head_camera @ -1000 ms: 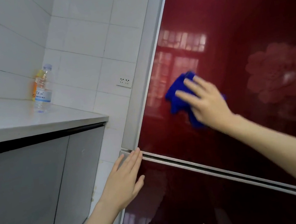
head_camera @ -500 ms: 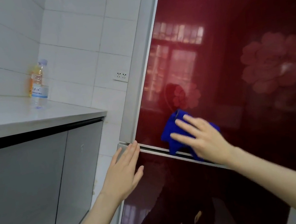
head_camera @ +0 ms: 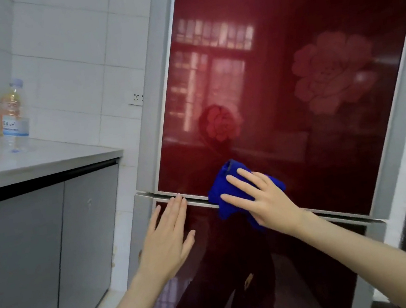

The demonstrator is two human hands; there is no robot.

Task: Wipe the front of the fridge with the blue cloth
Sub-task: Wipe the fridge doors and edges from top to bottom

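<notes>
Mid-wipe, my right hand (head_camera: 265, 200), fingers straight, presses the cloth (head_camera: 225, 190) on the fridge (head_camera: 284, 34) door seam, left hand (head_camera: 167, 236) flat and empty; lower door likely next.

The right hand (head_camera: 265, 200) lies flat on the cloth (head_camera: 225, 190), pressing it to the fridge (head_camera: 284, 34) front across the seam (head_camera: 196, 199) between the upper and lower doors. Just left of it, the left hand (head_camera: 168, 236) rests on the lower door (head_camera: 245, 293), fingertips at the seam. Well left of both hands, a bottle (head_camera: 13, 117) stands on the bench (head_camera: 50, 156) against the wall (head_camera: 61, 56). A socket (head_camera: 136, 99) sits between the bottle and the fridge.
</notes>
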